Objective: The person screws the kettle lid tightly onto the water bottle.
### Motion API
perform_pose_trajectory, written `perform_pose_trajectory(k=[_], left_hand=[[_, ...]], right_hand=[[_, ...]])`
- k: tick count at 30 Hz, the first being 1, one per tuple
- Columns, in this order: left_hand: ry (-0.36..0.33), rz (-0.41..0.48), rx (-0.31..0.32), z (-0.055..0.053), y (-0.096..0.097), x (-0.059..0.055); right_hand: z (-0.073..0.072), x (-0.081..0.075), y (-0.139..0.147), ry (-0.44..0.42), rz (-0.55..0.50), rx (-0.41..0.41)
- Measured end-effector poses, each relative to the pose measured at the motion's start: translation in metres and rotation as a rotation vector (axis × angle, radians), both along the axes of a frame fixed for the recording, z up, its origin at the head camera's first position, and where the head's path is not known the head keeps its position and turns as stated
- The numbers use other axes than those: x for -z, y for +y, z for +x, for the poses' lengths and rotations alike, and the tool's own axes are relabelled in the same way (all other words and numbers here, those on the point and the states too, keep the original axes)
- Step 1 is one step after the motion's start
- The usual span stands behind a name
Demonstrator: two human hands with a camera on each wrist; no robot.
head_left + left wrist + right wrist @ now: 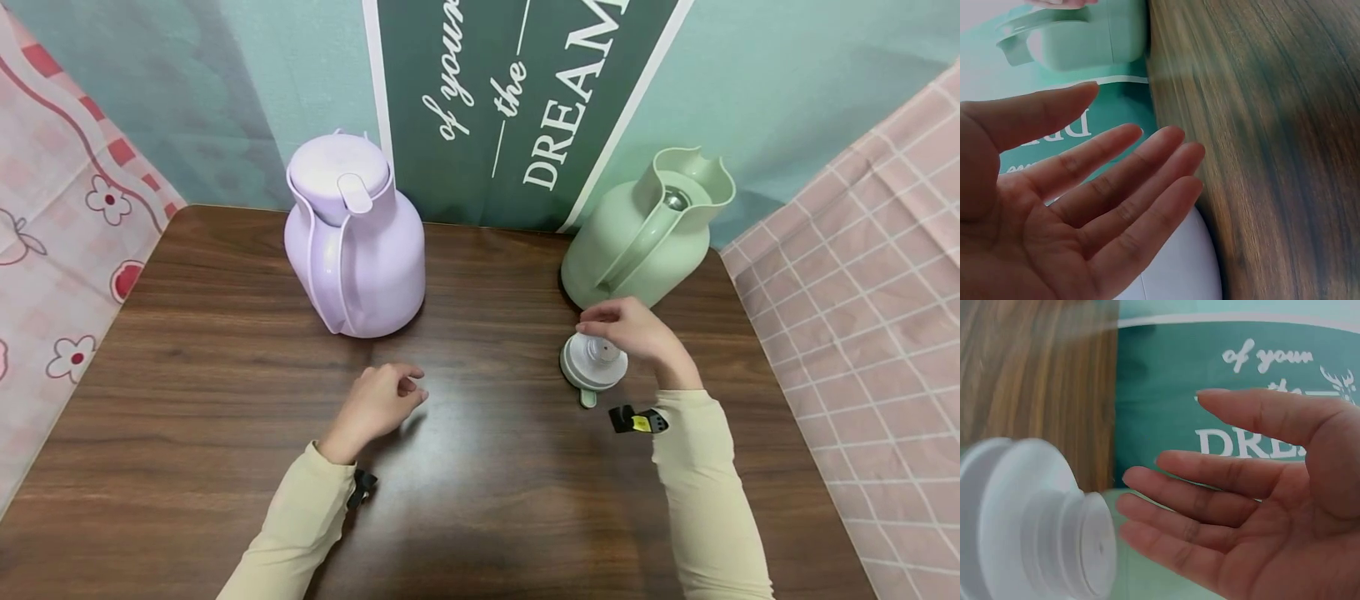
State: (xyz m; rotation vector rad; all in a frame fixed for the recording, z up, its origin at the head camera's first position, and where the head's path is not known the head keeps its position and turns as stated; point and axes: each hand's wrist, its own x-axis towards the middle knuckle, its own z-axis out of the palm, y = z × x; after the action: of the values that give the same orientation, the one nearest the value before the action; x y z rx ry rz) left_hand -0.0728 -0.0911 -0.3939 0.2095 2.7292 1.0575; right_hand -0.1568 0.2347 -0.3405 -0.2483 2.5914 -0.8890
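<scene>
A white lid (592,361) with a small green tab lies on the wooden table, its stepped neck facing up. Just above it hovers my right hand (632,327); in the right wrist view the fingers (1200,506) are extended and apart from the lid (1054,531). Behind the lid stands a green thermos jug (637,242), its top uncovered and a silvery mouth showing. My left hand (380,402) holds nothing, its fingers (1129,206) loosely extended above the table. A lilac thermos jug (375,258) with its lid on stands beyond my left hand.
Both jugs stand near the back edge of the wooden table (480,500). A green lettered banner (517,108) hangs behind. Patterned cloth (67,250) borders the left side, and pink checked cloth (870,317) the right.
</scene>
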Motion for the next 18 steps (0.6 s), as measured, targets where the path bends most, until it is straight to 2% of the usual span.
perform_pose_trajectory(k=[7,14,18], left_hand=[[-0.001,0.006,0.008,0.001,0.005,0.002],[0.01,-0.006,0.051,0.002,0.012,0.005],[-0.014,-0.011,0.064,0.002,0.015,0.004]], right_hand=[[0.002,-0.01,0.018,0.06,0.009,0.109],[0.001,-0.019,0.025,0.169,-0.024,0.141],[-0.001,-0.023,0.024,0.219,-0.062,0.159]])
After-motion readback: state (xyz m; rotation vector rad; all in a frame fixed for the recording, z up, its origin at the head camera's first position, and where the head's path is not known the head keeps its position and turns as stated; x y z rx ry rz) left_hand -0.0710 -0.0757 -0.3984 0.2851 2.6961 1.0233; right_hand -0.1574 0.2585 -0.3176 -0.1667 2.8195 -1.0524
